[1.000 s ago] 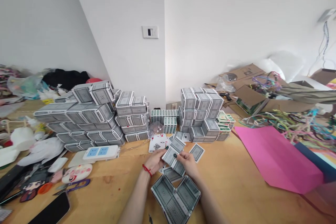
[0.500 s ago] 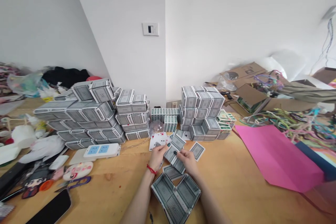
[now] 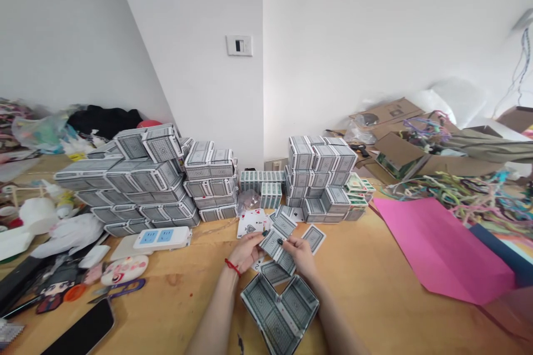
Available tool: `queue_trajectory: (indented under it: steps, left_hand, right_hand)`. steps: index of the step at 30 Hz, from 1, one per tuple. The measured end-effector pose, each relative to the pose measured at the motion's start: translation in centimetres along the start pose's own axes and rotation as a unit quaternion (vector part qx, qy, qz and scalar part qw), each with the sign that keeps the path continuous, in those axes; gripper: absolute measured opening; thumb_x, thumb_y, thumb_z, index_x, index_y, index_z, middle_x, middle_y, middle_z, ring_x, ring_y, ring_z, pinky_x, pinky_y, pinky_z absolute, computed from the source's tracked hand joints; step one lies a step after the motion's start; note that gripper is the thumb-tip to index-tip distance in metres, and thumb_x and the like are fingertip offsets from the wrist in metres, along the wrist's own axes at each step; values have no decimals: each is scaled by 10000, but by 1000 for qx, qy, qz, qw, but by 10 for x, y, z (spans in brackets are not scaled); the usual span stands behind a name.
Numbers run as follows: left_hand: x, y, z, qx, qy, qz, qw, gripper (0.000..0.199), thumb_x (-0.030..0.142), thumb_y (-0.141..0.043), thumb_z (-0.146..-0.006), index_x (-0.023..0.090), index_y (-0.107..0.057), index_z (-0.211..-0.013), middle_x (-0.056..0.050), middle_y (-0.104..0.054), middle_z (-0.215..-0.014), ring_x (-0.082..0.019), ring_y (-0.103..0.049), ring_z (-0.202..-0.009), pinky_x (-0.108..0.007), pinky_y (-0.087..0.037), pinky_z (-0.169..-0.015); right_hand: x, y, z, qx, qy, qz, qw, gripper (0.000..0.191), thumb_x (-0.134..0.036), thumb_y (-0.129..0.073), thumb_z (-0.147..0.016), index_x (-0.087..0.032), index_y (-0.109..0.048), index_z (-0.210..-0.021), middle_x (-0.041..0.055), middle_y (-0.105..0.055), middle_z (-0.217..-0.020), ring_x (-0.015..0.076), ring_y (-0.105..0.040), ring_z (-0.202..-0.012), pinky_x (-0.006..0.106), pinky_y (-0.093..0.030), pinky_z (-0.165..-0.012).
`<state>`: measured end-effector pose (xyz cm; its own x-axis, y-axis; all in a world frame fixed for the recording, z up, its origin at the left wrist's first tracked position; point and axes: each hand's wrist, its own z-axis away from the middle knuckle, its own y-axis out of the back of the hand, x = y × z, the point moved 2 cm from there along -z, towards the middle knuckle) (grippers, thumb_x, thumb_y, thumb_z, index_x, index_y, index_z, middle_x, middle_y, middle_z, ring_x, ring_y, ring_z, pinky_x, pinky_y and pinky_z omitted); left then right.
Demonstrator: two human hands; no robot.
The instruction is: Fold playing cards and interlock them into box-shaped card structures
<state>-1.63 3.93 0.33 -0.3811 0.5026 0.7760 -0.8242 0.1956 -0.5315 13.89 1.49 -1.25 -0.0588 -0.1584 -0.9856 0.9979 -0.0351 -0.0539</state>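
- Evidently, the left hand [image 3: 246, 251] and right hand [image 3: 300, 252] were both clamped on the joined cards [image 3: 271, 244], patterned side up, at the worktop's [image 3: 175, 294] centre.
- From them, a heart-shaped card box [image 3: 255, 292] stood open at six o'clock, between the forearms.
- One loose card [image 3: 315, 238] lay face down at three o'clock, just past the right hand.
- Face-up cards [image 3: 249, 226] lay at ten o'clock.
- Stacked card blocks [image 3: 320, 161] rose at one o'clock.
- Pink paper [image 3: 445, 252] spread at three o'clock, well apart.
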Motion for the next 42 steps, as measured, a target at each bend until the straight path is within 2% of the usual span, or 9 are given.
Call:
queue_trajectory:
  steps: [8, 13, 16, 21, 25, 28, 31, 38, 42]
  left_hand:
    - [-1, 4, -12, 65, -93, -119, 986, 253, 342, -684, -566, 101, -625, -613, -18, -583, -572, -107, -512, -544, -230, -403, -546]
    - [-7, 1, -14, 84, -121, -98, 984, 239, 350, -652, -606, 118, -606, -642, -6, -585, -605, -116, -523, -579, -223, -400, -555]
    - [-6, -3, -7, 58, -105, -41, 992, 217, 360, -606, -658, 148, -599, -703, -41, -634, -710, -154, -572, -669, -273, -439, -643]
    - [-1, -4, 1, -25, -18, -13, 999, 165, 295, -635, -646, 156, -587, -721, -64, -651, -742, -185, -594, -750, -324, -436, -737]
    - [0, 0, -4, 10, -76, -117, 990, 203, 321, -609, -648, 135, -576, -725, -32, -609, -669, -153, -563, -654, -293, -435, -656]
    - [0, 2, -10, 71, -158, -230, 958, 203, 327, -582, -645, 132, -539, -607, 20, -513, -556, -104, -472, -544, -233, -385, -550]
    - [0, 1, -11, 101, -194, -259, 941, 206, 296, -579, -636, 145, -484, -533, 49, -432, -511, -84, -395, -519, -205, -333, -517]
    - [-3, -5, -5, 66, -186, -259, 946, 238, 359, -494, -700, 168, -429, -575, 61, -378, -494, -80, -385, -450, -200, -313, -444]
    - [-2, -8, -3, 52, -186, -316, 929, 251, 369, -444, -737, 161, -458, -597, 42, -407, -533, -86, -374, -492, -203, -296, -458]
  right_hand:
    - [0, 0, -1, 22, 8, 5, 1000, 406, -550, -610, -557, -158, -510, -521, -44, -415, -418, 76, -339, -401, 205, -218, -393]
    - [-3, 0, 0, 22, 4, -13, 1000, 420, -565, -614, -550, -152, -533, -554, -35, -459, -435, 84, -374, -405, 200, -230, -387]
    - [-3, 0, 0, 27, 5, -44, 999, 414, -556, -626, -547, -150, -546, -572, -28, -487, -453, 86, -391, -406, 199, -245, -389]
    - [-2, 2, 0, 35, 9, -57, 998, 408, -542, -645, -537, -143, -578, -593, -20, -503, -445, 98, -415, -408, 204, -256, -389]
    - [-2, 3, -1, 31, 5, -35, 999, 412, -541, -646, -534, -138, -597, -602, -18, -512, -443, 105, -428, -415, 206, -259, -390]
    - [-2, 3, -1, 34, 9, -25, 999, 402, -529, -646, -543, -136, -608, -615, -19, -515, -444, 111, -443, -428, 207, -273, -397]
    - [-2, 3, -1, 34, 5, -35, 999, 385, -512, -652, -547, -136, -612, -618, -20, -516, -440, 116, -457, -429, 211, -295, -403]
    - [-7, 1, 2, -29, -33, -94, 995, 370, -495, -673, -534, -142, -612, -625, 2, -555, -466, 136, -502, -436, 232, -353, -428]
    - [-5, 2, 3, -35, -44, -83, 995, 352, -471, -683, -528, -140, -604, -616, 1, -557, -473, 122, -491, -437, 222, -343, -432]
